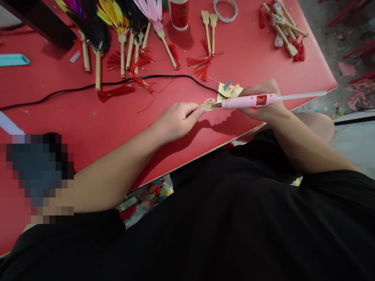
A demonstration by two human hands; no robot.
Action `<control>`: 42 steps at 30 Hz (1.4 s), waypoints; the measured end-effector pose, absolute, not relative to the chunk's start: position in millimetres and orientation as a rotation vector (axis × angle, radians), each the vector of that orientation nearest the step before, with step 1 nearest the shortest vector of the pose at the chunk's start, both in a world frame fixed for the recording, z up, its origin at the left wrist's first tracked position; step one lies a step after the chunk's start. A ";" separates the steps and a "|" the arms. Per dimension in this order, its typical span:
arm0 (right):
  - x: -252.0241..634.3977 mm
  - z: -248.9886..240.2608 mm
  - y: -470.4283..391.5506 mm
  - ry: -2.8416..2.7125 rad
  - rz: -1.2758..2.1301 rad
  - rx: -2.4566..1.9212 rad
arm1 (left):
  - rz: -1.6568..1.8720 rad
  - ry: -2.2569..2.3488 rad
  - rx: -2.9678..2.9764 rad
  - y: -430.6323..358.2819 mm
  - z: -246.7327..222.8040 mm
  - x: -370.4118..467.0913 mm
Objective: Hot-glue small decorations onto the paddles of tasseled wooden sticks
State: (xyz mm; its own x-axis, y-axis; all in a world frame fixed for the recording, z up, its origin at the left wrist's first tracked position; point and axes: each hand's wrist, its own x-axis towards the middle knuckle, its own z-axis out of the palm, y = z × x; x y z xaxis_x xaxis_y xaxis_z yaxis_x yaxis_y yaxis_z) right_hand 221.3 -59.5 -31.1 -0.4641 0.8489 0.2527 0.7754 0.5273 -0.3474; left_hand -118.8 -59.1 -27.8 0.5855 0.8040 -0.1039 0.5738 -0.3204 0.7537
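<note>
My left hand point(183, 119) pinches a small pale wooden piece point(208, 104) between thumb and fingers, over the red table point(164, 156). Its wider end has something clear and shiny on it. My right hand point(263, 103) is wrapped round a pink glue gun point(246, 101), whose dark metal tip touches or nearly touches that wider end. A clear glue stick point(301, 95) sticks out of the gun's back. Just behind the gun lies a yellow paper point(230, 90) with a small metal blade point(227, 85) on it.
Feather fans point(122, 39) with red tassels lie at the back left, beside a red-and-white cup point(179, 15). Two wooden handles point(206, 31), a tape roll point(225, 9) and a handle pile point(285, 29) lie further right. A black cable point(117, 82) crosses the table.
</note>
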 end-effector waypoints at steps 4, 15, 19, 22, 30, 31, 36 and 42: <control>222.0 -38.7 -62.2 -2.389 0.234 -1.269 | 0.381 1.082 2.031 -60.1 -27.3 -118.4; 224.1 -43.5 -57.0 -2.332 0.370 -1.270 | 0.379 1.071 2.140 -61.3 -20.9 -121.6; 223.1 -43.6 -53.3 -2.308 0.296 -1.212 | 0.337 1.043 2.156 -61.1 -19.5 -121.2; 224.9 -43.6 -52.3 -2.301 0.284 -1.200 | 0.334 1.031 2.148 -63.0 -18.7 -119.9; 222.9 -32.0 -65.1 -2.308 0.380 -1.390 | 0.333 1.098 2.125 -63.3 -16.6 -120.8; 220.4 -28.9 -67.6 -2.308 0.389 -1.427 | 0.343 1.104 2.121 -63.0 -17.1 -120.8; 206.5 -16.6 -74.7 -2.270 0.498 -1.507 | 0.365 1.117 2.106 -63.6 -18.6 -120.3; 204.3 -20.5 -70.6 -2.202 0.651 -1.483 | 0.352 1.164 2.070 -66.5 -17.8 -118.4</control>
